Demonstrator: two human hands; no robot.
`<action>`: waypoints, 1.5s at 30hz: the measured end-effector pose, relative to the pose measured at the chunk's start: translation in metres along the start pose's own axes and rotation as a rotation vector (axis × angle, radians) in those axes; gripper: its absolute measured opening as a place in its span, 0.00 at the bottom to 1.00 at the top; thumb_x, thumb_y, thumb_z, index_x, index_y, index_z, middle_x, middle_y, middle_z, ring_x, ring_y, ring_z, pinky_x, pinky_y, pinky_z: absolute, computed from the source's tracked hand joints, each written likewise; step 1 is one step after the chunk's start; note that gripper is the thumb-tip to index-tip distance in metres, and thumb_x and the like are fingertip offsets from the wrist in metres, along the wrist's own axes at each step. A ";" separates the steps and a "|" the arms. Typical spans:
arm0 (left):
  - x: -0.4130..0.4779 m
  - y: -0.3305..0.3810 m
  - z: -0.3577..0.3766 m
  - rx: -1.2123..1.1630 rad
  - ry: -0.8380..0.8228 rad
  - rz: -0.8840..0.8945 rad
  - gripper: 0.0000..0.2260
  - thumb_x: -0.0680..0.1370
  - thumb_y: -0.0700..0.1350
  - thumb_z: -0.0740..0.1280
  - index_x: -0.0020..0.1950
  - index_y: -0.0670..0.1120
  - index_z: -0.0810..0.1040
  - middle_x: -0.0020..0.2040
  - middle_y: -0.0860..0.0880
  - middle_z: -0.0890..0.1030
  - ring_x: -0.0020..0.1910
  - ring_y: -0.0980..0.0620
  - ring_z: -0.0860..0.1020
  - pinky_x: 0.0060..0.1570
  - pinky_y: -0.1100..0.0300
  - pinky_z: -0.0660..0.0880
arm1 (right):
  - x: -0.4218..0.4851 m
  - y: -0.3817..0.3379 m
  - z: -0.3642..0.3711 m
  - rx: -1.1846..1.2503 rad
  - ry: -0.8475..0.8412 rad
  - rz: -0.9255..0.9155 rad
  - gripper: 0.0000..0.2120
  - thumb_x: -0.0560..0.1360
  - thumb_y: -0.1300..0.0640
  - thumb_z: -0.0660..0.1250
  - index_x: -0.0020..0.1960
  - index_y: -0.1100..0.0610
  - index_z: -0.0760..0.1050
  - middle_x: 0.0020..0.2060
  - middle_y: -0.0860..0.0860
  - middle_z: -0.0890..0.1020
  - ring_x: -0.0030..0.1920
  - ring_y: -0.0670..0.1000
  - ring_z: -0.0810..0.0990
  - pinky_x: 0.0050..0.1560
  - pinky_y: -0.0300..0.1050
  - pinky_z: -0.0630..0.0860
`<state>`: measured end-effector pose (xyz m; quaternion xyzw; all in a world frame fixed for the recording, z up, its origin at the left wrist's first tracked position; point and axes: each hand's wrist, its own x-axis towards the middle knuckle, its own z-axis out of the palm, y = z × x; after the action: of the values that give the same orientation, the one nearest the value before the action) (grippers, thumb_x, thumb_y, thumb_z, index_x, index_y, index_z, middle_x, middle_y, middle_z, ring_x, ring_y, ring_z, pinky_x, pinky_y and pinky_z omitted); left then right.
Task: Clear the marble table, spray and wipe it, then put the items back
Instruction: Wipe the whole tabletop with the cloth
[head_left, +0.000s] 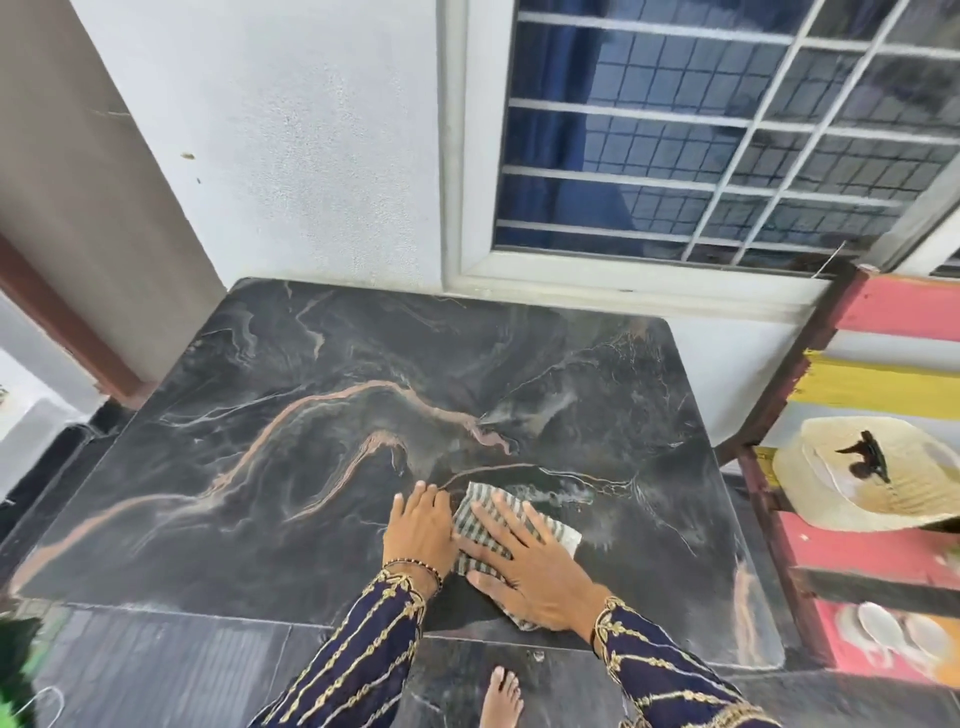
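Table (322, 415): black marble w/ tan veins, bare. Both hands flat, fingers spread: right (524, 566) pressing striped cloth (480, 525) near front edge, left (421, 525) beside it.

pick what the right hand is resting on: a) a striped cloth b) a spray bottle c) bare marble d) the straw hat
a, the right hand lies flat, fingers spread, on the striped cloth on the marble table; the straw hat sits off to the right on a bench.
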<state>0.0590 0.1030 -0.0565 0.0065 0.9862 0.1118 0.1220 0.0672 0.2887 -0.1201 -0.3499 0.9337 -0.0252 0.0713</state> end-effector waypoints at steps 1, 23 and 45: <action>-0.007 -0.001 0.000 -0.001 -0.010 -0.011 0.20 0.79 0.42 0.57 0.71 0.45 0.64 0.75 0.46 0.65 0.78 0.48 0.55 0.76 0.49 0.52 | -0.011 -0.006 0.001 0.009 -0.006 -0.011 0.25 0.85 0.38 0.46 0.81 0.37 0.49 0.82 0.48 0.47 0.81 0.56 0.44 0.76 0.59 0.42; 0.040 0.063 -0.006 0.065 -0.095 0.120 0.21 0.79 0.42 0.57 0.72 0.44 0.65 0.75 0.47 0.65 0.78 0.49 0.56 0.77 0.47 0.50 | -0.048 0.053 -0.016 0.108 -0.091 -0.036 0.24 0.85 0.39 0.44 0.81 0.36 0.44 0.81 0.41 0.40 0.80 0.47 0.34 0.77 0.55 0.34; 0.282 0.125 -0.033 0.066 -0.336 -0.076 0.65 0.59 0.64 0.77 0.77 0.41 0.37 0.79 0.40 0.42 0.78 0.39 0.39 0.66 0.26 0.55 | 0.182 0.323 -0.064 0.045 -0.099 0.042 0.29 0.79 0.34 0.34 0.80 0.35 0.41 0.80 0.40 0.38 0.79 0.46 0.33 0.78 0.53 0.32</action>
<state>-0.2240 0.2292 -0.0653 -0.0080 0.9546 0.0721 0.2888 -0.2876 0.4121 -0.1095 -0.3293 0.9354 -0.0274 0.1260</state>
